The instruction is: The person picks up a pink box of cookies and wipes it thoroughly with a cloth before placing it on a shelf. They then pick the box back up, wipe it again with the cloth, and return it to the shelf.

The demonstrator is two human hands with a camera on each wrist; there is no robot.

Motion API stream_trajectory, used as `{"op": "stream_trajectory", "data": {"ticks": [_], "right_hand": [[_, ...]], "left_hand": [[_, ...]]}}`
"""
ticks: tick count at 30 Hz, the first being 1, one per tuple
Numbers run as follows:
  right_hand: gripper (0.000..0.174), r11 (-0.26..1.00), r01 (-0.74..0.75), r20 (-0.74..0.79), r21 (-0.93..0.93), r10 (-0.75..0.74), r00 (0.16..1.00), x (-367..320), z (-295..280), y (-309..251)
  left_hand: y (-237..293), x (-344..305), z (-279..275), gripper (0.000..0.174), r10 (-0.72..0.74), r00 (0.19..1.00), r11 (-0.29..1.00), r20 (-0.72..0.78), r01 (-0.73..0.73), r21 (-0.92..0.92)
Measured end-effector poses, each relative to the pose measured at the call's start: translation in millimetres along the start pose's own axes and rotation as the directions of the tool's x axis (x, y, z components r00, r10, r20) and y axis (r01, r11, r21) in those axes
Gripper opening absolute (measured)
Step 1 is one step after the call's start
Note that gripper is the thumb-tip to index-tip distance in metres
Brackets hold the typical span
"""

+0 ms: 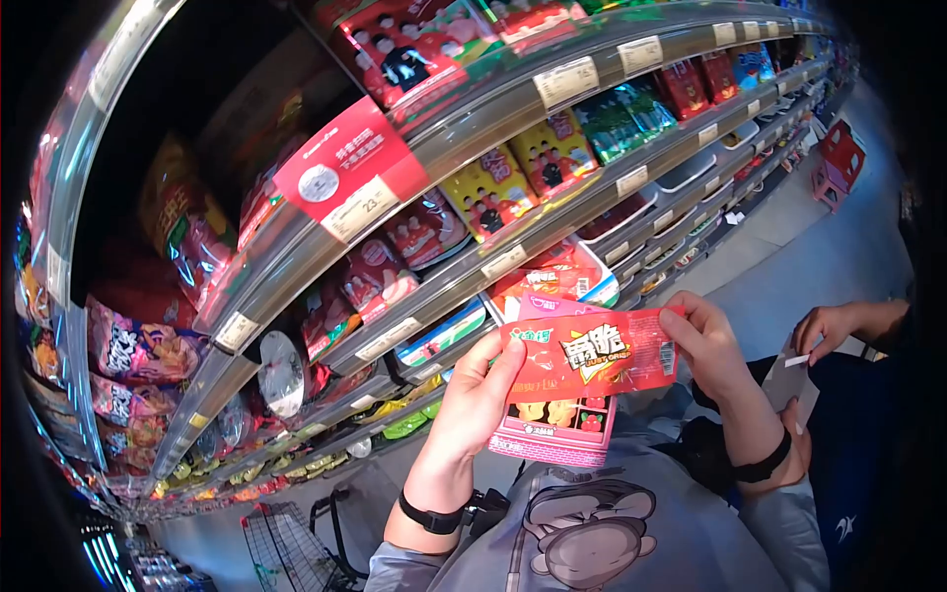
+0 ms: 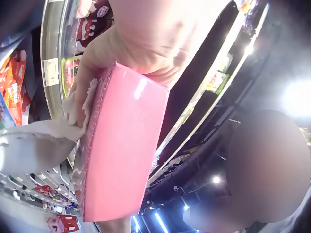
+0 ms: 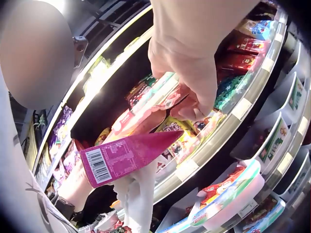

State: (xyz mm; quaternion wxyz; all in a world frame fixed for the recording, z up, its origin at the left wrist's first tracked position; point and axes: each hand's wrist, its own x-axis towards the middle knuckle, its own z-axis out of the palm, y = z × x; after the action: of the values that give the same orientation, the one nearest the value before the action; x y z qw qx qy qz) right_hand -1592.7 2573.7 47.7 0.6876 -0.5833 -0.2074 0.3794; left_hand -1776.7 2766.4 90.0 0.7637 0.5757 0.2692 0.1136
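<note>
A flat red snack packet (image 1: pixel 552 360) is stretched level before my chest, its printed front facing up at me. My left hand (image 1: pixel 472 400) pinches its left end, thumb on the front. On the right end, beside a barcode, my right hand (image 1: pixel 708 345) grips with thumb and fingers. Behind the packet is a pink snack package (image 1: pixel 547 449) with a brick pattern, its middle hidden. The left wrist view shows the pink package's smooth side (image 2: pixel 126 145) close below the hand. In the right wrist view its magenta end (image 3: pixel 124 160) bears a barcode.
Shelves of bagged snacks (image 1: pixel 493 202) with a price rail (image 1: pixel 513 259) curve along the front and left. A red price sign (image 1: pixel 345 163) juts out. Another person's hand (image 1: pixel 829 331) holds a pale sheet at right. A wire cart (image 1: pixel 286 548) and red stool (image 1: pixel 838 163) stand on the floor.
</note>
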Motion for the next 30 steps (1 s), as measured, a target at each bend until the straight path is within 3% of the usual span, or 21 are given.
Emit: {"op": "stream_trajectory", "data": {"ticks": [5,12,16,17,18,19,21,23,24,26,30], "right_hand": [[0.015,0.997,0.060,-0.031,0.049,-0.059,0.998,5,15,-4],[0.016,0.992,0.119,-0.017,0.051,-0.118,0.993,6,16,-2],[0.015,0.992,0.114,-0.019,0.056,-0.113,0.993,8,18,-3],[0.016,0.897,0.304,-0.153,-0.322,-0.366,0.918,11,26,-2],[0.019,0.647,0.366,-0.181,-0.669,-0.619,0.765,11,34,-4],[0.032,0.497,0.394,-0.123,-0.773,-0.727,0.676,6,42,-15],[0.040,0.299,0.503,0.169,-0.811,-0.704,0.690,-1,46,-12],[0.047,0.130,0.473,0.352,-0.872,-0.504,0.789,-11,68,-22],[0.047,0.122,0.458,0.337,-0.880,-0.519,0.786,-11,73,-20],[0.054,0.118,0.556,0.334,-0.822,-0.692,0.640,-5,76,-12],[0.054,0.131,0.512,0.303,-0.849,-0.674,0.674,-8,73,-9]], "left_hand": [[-3,-5,-6,0.027,0.082,0.996,0.995,-0.048,-0.085,-0.060],[4,-8,-7,0.026,0.072,0.996,0.995,-0.045,-0.075,-0.070],[-6,-3,-9,0.024,0.144,0.989,0.989,-0.039,-0.143,0.027],[-10,0,-9,0.023,0.194,0.980,0.977,-0.047,-0.188,0.099],[-15,6,-9,0.021,0.242,0.967,0.953,-0.082,-0.220,0.210],[-18,10,-7,0.021,0.253,0.961,0.955,-0.111,-0.231,0.184],[-23,18,-4,0.020,0.272,0.955,0.954,-0.118,-0.252,0.160],[-28,26,-1,0.020,0.311,0.937,0.929,-0.158,-0.265,0.257],[-30,29,1,0.020,0.321,0.938,0.925,-0.133,-0.279,0.259],[-36,34,3,0.020,0.343,0.932,0.918,-0.119,-0.306,0.251],[-43,40,10,0.019,0.403,0.909,0.883,-0.107,-0.355,0.306]]}}
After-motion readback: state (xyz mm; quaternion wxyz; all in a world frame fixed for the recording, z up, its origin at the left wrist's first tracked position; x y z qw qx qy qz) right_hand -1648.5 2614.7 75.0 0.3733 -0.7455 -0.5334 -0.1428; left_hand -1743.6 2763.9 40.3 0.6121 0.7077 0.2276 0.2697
